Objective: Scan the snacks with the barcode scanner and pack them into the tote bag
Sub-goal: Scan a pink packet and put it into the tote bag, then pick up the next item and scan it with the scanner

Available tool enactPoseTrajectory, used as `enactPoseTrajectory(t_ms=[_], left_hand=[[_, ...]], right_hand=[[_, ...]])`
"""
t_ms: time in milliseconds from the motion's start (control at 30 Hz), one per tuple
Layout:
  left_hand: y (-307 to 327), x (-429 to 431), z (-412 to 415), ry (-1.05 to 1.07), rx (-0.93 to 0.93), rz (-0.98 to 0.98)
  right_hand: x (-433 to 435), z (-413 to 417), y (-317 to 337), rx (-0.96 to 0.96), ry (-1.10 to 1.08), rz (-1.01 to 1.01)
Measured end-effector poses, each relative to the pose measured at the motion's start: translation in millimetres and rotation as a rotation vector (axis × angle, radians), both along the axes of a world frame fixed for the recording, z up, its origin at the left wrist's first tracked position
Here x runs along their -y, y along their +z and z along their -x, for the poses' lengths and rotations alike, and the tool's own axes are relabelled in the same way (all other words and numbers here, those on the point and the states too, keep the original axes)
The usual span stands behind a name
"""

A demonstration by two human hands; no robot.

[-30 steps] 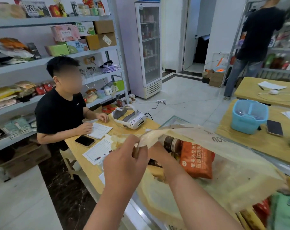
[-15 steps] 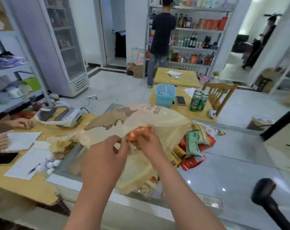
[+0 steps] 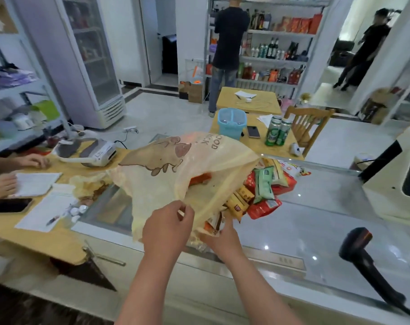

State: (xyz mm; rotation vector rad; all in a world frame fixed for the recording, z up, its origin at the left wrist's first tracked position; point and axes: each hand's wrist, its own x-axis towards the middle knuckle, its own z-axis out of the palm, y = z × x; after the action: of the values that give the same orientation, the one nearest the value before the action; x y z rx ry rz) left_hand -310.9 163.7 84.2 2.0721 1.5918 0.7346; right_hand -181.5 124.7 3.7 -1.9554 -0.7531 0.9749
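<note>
Left hand (image 3: 167,228): thumb and fingers (image 3: 188,213) pressed together, pinching the upper edge of the bag (image 3: 166,170) mouth.

Right hand (image 3: 222,238): just right of and below the left, gripping the lower edge of the mouth. Its fingers are curled under the crumpled film and mostly hidden.

Bag: thin, translucent cream, cartoon print on its far side. Held up off the desk (image 3: 316,221), mouth gaping toward the right. One orange packet (image 3: 200,178) shows through the wall, inside.

Snacks (image 3: 265,186): loose heap of red, green and yellow packs on the glass desk, just right of the bag mouth; the nearest ones touch it.

Scanner (image 3: 361,249): black, upright at near right, well apart from both hands. Cream terminal (image 3: 400,184) at far right.

Left: a wooden desk (image 3: 46,238) joins the glass one and carries papers (image 3: 44,209), a phone (image 3: 9,205) and a white headset (image 3: 91,152); another person's hands (image 3: 32,160) rest there.

Far: a table with a blue bin (image 3: 232,123) and two green cans (image 3: 277,132), and a chair (image 3: 309,125) beside it. Glass-door fridge (image 3: 91,55) far left. A person (image 3: 229,43) stands facing the stocked shelves (image 3: 279,31). Pale tiled floor.
</note>
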Motion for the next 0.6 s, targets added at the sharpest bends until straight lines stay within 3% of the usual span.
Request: enactPoseTrajectory(t_ms=[100,200,300,500,600], left_hand=[[-15.5,-6.1,-4.8,-0.013,-0.218,0.115],[-36.8,-6.3,-19.4,-0.059,-0.352,0.287],[-58.0,1.6,-34.5,0.007,-0.287,0.358],[-71.6,18.7,-61.7,0.112,-0.198,0.505],[-75.2,25.1,-87.2,0.112,0.069,0.719]], right_hand=[[-4.8,-0.7,-14.1,-0.061,-0.169,-0.006],[-8.3,-11.1,-15.6,-0.117,-0.139,-0.023],[-5.9,-21.8,-17.7,-0.178,-0.144,0.021],[22.6,-90.2,-13.8,-0.542,0.022,0.011],[39.4,-124.4,-5.1,-0.587,0.126,0.022]])
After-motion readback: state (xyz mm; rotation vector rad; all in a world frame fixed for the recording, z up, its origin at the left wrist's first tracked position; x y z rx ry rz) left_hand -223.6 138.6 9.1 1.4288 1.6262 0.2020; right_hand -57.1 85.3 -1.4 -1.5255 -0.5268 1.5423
